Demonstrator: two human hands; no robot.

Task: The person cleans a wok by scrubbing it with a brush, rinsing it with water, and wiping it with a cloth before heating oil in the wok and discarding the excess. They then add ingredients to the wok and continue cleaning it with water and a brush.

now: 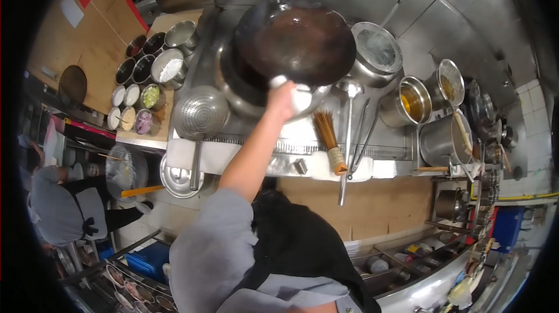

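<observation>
My left hand (282,101) is closed on the near rim of a large dark wok (291,51), with a folded white cloth (300,96) in the grip. The wok sits tilted over the stove ring (228,89), its inside brownish and shiny. My right hand is out of view. To the right of the wok lie a bamboo brush (328,135), a long-handled ladle (350,109) and a pair of tongs (364,138). A perforated skimmer (201,112) rests to the left of my forearm.
Several seasoning pots and tubs, including a steel pot of white powder (170,69), stand at left. On the right are a strainer over a pot (378,51), a pot of yellow liquid (412,103) and a tall pot (439,141). Another person (70,205) stands behind at left.
</observation>
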